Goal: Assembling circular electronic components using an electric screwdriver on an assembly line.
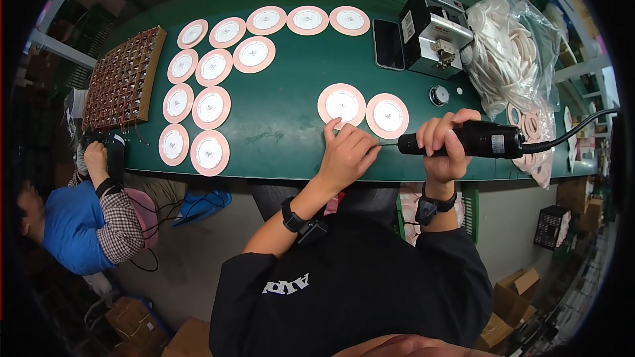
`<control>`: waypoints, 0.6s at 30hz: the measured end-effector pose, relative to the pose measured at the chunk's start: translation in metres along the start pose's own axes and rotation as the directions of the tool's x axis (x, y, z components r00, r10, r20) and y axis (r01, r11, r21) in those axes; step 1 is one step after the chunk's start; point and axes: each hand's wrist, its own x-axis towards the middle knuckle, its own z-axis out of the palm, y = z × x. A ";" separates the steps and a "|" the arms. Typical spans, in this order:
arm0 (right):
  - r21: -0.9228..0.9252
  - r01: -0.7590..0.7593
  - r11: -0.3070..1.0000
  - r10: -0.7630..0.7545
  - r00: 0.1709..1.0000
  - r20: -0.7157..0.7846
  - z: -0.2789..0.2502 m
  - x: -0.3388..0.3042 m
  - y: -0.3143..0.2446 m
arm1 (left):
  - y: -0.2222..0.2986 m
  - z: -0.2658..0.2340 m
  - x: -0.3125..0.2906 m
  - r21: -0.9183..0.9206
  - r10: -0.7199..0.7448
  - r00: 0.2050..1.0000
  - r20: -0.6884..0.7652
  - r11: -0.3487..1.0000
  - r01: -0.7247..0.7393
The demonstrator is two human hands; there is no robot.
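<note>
Your right hand (pixel 444 140) is fisted around the black soldering iron (pixel 469 139); left hand (pixel 345 152) fingertips pin the near coil disc (pixel 341 104) on the green bench (pixel 284 92). Disc looks thin, light, fragile: hold the rim.

Open green mat (pixel 284 102) runs wide between the left block of pink-rimmed discs (pixel 198 102) and the two discs (pixel 364 109) by the hands, so there's a clear lane. Right side's crowded: black phone (pixel 388 44), boxy machine (pixel 433 30), bag of rings (pixel 512 53) and the tool's cable (pixel 575 129) fence it off
</note>
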 end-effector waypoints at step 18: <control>-0.353 0.052 0.934 -0.088 0.992 -0.089 -0.035 0.027 0.018 | 0.004 0.006 -0.005 0.216 -0.082 0.954 0.290 0.976 0.019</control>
